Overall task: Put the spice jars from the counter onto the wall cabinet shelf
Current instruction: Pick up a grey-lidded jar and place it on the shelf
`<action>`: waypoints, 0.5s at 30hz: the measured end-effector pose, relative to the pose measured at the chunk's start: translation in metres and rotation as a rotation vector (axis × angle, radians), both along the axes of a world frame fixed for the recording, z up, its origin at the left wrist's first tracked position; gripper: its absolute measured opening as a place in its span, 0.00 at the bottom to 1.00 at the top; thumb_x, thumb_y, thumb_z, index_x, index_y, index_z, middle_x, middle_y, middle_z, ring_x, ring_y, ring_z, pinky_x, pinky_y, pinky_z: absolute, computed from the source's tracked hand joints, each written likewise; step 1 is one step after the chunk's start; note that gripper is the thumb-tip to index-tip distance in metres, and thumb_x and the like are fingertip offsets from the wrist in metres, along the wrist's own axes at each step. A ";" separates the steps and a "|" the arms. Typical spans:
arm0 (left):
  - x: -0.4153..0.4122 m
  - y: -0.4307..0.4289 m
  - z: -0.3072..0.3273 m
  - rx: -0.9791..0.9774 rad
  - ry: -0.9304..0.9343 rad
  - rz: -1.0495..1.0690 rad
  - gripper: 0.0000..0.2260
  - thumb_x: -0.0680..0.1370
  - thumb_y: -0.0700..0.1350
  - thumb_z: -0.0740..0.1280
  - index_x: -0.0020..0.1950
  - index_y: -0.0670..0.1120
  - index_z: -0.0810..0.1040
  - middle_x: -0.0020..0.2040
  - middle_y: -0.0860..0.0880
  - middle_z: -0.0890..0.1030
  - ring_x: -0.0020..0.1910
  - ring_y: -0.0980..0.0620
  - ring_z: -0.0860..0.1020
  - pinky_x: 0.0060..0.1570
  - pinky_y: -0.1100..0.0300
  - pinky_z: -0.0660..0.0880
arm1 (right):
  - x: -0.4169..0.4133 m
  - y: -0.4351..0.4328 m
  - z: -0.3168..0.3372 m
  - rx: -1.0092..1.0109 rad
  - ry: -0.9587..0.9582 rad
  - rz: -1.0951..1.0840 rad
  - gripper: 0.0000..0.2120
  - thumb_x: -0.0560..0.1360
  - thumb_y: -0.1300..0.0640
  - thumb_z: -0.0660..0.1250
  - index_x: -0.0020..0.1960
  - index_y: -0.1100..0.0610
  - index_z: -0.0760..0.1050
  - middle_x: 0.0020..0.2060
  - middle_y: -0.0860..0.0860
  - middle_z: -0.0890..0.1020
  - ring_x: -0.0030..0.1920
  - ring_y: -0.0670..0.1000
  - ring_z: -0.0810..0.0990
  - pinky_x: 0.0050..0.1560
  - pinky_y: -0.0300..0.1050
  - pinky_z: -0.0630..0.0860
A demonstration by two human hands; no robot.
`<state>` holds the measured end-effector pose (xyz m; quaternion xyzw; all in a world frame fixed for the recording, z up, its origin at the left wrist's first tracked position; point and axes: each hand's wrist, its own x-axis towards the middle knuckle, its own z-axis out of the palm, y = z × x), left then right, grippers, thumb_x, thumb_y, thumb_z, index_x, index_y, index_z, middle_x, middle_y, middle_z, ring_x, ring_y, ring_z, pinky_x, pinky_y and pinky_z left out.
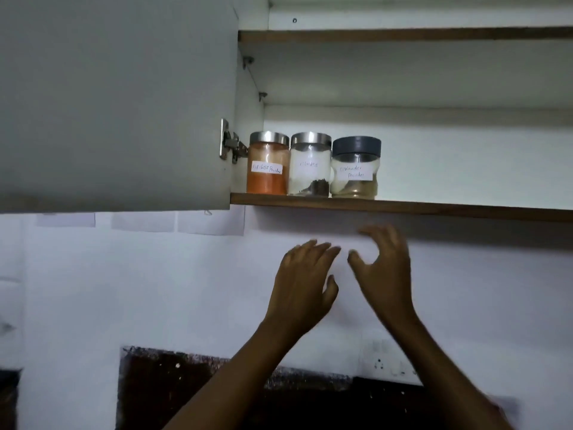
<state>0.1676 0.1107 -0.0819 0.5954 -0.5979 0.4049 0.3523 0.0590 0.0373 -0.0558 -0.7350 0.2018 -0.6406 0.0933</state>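
Observation:
Three labelled spice jars stand side by side at the left end of the wall cabinet's lower shelf (pixel 434 209): a steel-lidded jar of orange-red powder (pixel 267 164), a steel-lidded jar with dark cloves at its bottom (pixel 310 166), and a grey-lidded jar of beige powder (pixel 355 169). Below the shelf, my left hand (pixel 302 283) and my right hand (pixel 383 268) are raised in front of the white wall, fingers spread, holding nothing. Both hands are apart from the jars and slightly blurred.
The grey cabinet door (pixel 117 100) hangs open at the left on a metal hinge (pixel 229 144). A bare upper shelf (pixel 403 35) runs above. To the right of the jars the lower shelf is free. A wall socket (pixel 387 361) sits low on the right.

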 end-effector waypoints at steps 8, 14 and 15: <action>0.032 0.017 -0.117 0.317 0.226 0.041 0.11 0.74 0.44 0.62 0.50 0.49 0.82 0.50 0.53 0.83 0.54 0.52 0.78 0.56 0.58 0.67 | 0.033 0.003 -0.151 0.421 0.395 0.266 0.09 0.70 0.64 0.69 0.49 0.55 0.79 0.48 0.47 0.78 0.54 0.49 0.74 0.46 0.33 0.67; 0.069 0.038 -0.215 0.461 0.462 0.120 0.11 0.74 0.40 0.63 0.52 0.47 0.82 0.51 0.50 0.83 0.54 0.50 0.77 0.55 0.58 0.71 | 0.052 -0.005 -0.237 0.498 0.720 0.288 0.11 0.71 0.62 0.69 0.53 0.57 0.79 0.53 0.53 0.78 0.57 0.51 0.75 0.57 0.42 0.72; 0.074 0.043 -0.231 0.474 0.508 0.139 0.11 0.74 0.39 0.63 0.53 0.47 0.82 0.52 0.50 0.83 0.54 0.50 0.77 0.55 0.57 0.72 | 0.055 -0.004 -0.251 0.512 0.763 0.291 0.11 0.71 0.61 0.69 0.54 0.57 0.78 0.54 0.52 0.78 0.57 0.51 0.74 0.57 0.42 0.72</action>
